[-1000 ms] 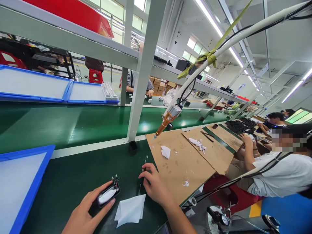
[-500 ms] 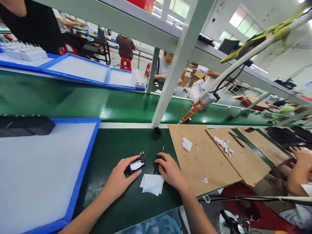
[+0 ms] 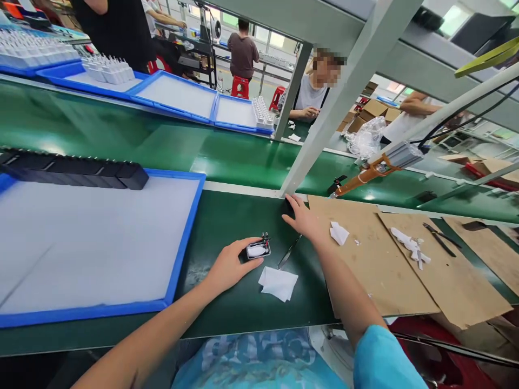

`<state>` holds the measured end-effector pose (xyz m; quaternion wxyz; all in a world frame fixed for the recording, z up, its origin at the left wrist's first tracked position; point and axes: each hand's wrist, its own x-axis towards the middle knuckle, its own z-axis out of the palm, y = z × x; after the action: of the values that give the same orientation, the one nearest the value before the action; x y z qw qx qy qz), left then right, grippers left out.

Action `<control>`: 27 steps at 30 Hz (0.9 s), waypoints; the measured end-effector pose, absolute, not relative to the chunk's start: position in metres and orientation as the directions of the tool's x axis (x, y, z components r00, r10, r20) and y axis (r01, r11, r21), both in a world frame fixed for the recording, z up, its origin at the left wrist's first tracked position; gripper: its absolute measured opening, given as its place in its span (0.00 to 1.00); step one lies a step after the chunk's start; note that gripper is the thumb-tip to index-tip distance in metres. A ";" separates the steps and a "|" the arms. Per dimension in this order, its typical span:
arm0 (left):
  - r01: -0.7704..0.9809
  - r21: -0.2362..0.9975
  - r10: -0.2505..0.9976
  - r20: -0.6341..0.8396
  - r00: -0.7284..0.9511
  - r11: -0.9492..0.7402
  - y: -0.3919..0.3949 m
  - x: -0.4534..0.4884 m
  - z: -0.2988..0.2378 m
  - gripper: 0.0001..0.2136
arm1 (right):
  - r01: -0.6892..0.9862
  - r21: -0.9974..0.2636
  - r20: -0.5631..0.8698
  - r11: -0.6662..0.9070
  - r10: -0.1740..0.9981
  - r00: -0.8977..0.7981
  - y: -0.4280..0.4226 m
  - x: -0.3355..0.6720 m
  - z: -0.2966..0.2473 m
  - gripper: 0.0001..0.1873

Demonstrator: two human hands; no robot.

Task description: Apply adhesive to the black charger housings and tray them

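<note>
My left hand (image 3: 231,266) grips a small black plastic housing (image 3: 258,255) with its open side up. A white pouch-like part and a bit of red show inside, and metal prongs stick out at its far end. Farther out, at the foot of the metal post, my right hand (image 3: 300,217) has its thumb and fingers round a small black block (image 3: 287,207), mostly hidden by the hand. Between the hands, a pair of tweezers (image 3: 289,253) lies on the green tabletop. Closer to me is a folded white cloth (image 3: 278,283).
A blue-edged tray (image 3: 184,237) with a row of black housings (image 3: 81,170) stands left. Cardboard sheets (image 3: 365,259) at right bear white scraps and pliers (image 3: 440,237). A slanted post (image 3: 312,129) and a hanging orange-wrapped tool (image 3: 360,178) rise beyond. Other people sit farther off.
My right hand has left the tweezers on the table and reached forward to the black block by the post. My left hand still holds the housing. The view has shifted left.
</note>
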<state>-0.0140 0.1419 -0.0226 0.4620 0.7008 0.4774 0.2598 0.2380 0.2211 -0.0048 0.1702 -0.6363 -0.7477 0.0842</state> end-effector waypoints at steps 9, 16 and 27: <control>0.462 0.883 0.893 -0.138 0.429 -0.085 0.145 -0.017 -0.022 0.22 | 0.914 -0.348 0.185 0.209 0.971 -0.152 0.170 0.239 -0.004 0.30; 0.385 0.922 0.859 -0.225 0.460 0.035 0.150 -0.021 -0.029 0.34 | 0.880 -0.428 0.221 0.204 0.968 -0.118 0.136 0.229 -0.022 0.29; 0.079 0.974 0.782 -0.219 0.584 0.214 0.160 -0.020 -0.026 0.23 | 0.753 -0.570 0.401 0.329 0.911 -0.095 0.129 0.227 -0.020 0.22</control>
<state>-0.0199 0.1600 -0.0264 0.6822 0.5714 0.3765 0.2575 0.2270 0.1293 -0.0197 0.3597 -0.5686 -0.7316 0.1101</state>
